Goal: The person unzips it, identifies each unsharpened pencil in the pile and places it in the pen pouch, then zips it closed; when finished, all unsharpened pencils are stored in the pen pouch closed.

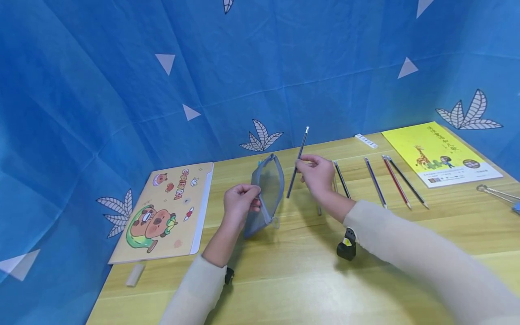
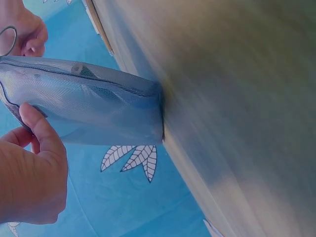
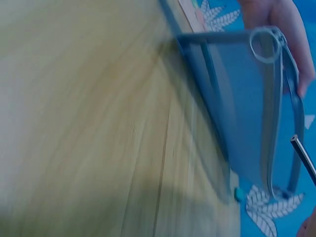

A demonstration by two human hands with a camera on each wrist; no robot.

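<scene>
My left hand point(image 1: 239, 203) pinches the rim of a grey-blue mesh zipper pouch point(image 1: 268, 192), which stands upright on the table with its mouth spread. In the left wrist view, the thumb of that hand point(image 2: 42, 168) lies on the pouch point(image 2: 98, 106) near its zipper. To the right of the pouch, my right hand point(image 1: 318, 175) pinches a dark pencil point(image 1: 303, 143) by its middle. The pencil is tilted, eraser end up, and its lower end is beside the pouch, apart from it. In the right wrist view, the lower end of the pencil point(image 3: 302, 157) shows near the zipper opening.
Several pencils lie at the right, among them a red one point(image 1: 396, 181); some are partly behind my right arm. A capybara folder point(image 1: 166, 212) and a whitish block point(image 1: 135, 275) lie left. A yellow booklet point(image 1: 438, 153) and a white strip point(image 1: 365, 141) lie back right.
</scene>
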